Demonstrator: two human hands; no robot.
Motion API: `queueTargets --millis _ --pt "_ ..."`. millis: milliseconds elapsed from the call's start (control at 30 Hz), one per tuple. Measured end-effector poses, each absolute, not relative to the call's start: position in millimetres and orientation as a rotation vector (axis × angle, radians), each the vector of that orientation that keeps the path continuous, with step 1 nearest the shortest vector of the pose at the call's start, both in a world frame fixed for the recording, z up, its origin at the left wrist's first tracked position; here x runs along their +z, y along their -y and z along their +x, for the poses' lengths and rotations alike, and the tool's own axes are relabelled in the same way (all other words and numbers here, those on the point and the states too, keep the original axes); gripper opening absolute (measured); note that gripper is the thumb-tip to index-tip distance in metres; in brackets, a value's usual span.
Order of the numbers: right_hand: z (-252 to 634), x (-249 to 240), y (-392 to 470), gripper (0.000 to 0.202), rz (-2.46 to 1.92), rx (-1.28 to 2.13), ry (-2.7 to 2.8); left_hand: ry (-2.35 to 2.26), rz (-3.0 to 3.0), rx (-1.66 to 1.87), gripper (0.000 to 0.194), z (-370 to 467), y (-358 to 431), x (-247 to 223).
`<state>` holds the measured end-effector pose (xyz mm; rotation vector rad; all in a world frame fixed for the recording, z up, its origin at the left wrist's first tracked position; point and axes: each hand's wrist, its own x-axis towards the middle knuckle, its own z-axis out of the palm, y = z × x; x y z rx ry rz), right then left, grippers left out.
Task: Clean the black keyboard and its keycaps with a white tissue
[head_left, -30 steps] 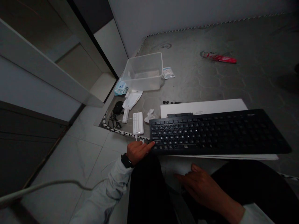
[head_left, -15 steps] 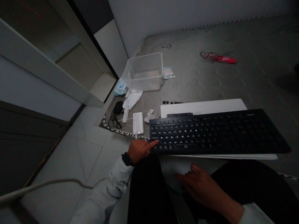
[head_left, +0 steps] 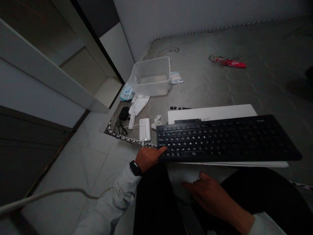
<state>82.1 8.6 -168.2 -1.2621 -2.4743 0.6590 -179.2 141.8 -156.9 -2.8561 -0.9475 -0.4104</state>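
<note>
Head view. Keyboard [head_left: 230, 140], long axis left to right, rests on a white board [head_left: 215, 112] and extends rightward from the left hand [head_left: 146, 159], the nearer of 2. Left: 1 finger extended onto the lower left keys, others curled; whether they enclose anything cannot be told. Right hand [head_left: 210, 195]: below the near edge, apart, loosely open, visibly empty.

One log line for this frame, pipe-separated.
left hand: finger on lower-left corner of black keyboard | right hand: holds nothing visible, below keyboard | white power bank: left of keyboard
</note>
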Motion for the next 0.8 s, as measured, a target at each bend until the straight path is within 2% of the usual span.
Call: queueTargets --millis 333,567,800 --pt "82.0 -166.0 -10.6 0.036 -1.285 0.698 2.478 0.932 -2.788 -0.398 0.030 -177.8 -139.7 -154.8" --pt "81.8 -164.7 -10.5 0.036 -1.280 0.655 2.480 0.815 -2.760 -0.416 0.036 -184.9 -141.5 -158.5" --pt "80.1 -159.8 -12.9 0.036 -1.270 0.649 2.499 0.825 -2.757 -0.437 0.034 -186.5 -139.8 -159.0"
